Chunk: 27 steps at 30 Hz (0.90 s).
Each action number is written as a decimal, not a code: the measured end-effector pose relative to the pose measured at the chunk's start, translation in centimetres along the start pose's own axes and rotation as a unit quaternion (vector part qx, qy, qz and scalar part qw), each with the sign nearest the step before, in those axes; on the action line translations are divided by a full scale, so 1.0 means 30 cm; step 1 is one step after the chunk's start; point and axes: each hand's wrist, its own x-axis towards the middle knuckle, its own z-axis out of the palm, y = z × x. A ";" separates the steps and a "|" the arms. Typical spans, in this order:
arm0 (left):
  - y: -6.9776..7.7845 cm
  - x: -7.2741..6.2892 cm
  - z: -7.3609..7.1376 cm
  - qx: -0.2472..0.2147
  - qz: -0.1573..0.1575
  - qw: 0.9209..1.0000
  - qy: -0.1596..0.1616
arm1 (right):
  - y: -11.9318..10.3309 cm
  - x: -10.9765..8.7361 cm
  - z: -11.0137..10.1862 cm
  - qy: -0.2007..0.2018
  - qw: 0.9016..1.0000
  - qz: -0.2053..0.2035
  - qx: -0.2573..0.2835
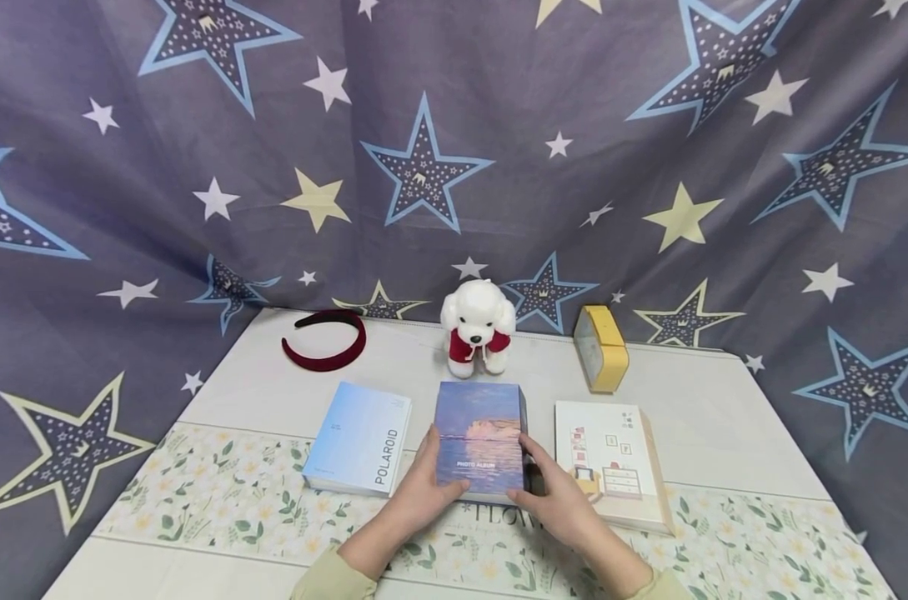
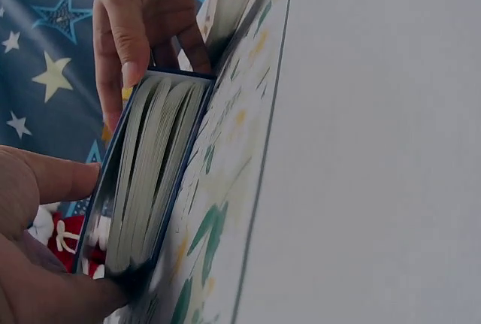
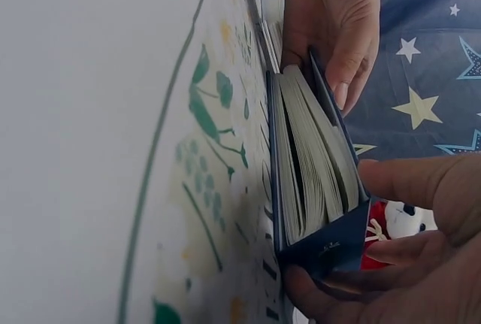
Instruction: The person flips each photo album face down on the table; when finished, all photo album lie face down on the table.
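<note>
Head view: both hands, left hand (image 1: 422, 492) and right hand (image 1: 557, 500), clasp the blue photo album (image 1: 478, 446) between curled fingers; it lies closed on the worktop (image 1: 724, 417), seemingly not yet opened or lifted.

Probably a home: star-print backdrop (image 1: 454, 125), plush dog (image 1: 478, 325).

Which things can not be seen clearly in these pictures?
- Head view: the small print on the middle album is too small to read beyond its title.
- Head view: the yellow clock stands edge-on, so its face is hidden.
- Left wrist view: the toy dog is mostly hidden behind the left hand.
- Right wrist view: the right hand is cut off by the edge.
</note>
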 end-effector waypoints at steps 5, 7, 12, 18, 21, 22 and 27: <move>0.002 -0.006 -0.010 0.074 0.001 0.997 -0.004 | -0.001 -0.005 0.006 0.011 1.000 -0.016 -0.015; 0.005 -0.010 -0.011 0.103 0.002 0.995 0.001 | -0.006 -0.009 0.009 0.019 0.999 -0.026 -0.021; 0.017 -0.022 -0.015 0.149 0.005 0.989 0.019 | -0.037 -0.015 0.019 0.040 0.997 -0.064 -0.024; 0.025 -0.028 -0.023 0.181 0.026 0.982 0.035 | -0.075 -0.008 0.039 0.055 0.993 -0.108 -0.010; 0.028 -0.030 -0.037 0.197 0.035 0.979 0.041 | -0.083 -0.001 0.052 0.046 0.992 -0.115 -0.001; 0.030 -0.031 -0.045 0.202 0.039 0.978 0.044 | -0.087 0.000 0.056 0.040 0.992 -0.117 0.000; 0.045 -0.039 -0.102 0.209 0.048 0.974 0.069 | -0.100 0.013 0.076 0.004 0.992 -0.127 0.018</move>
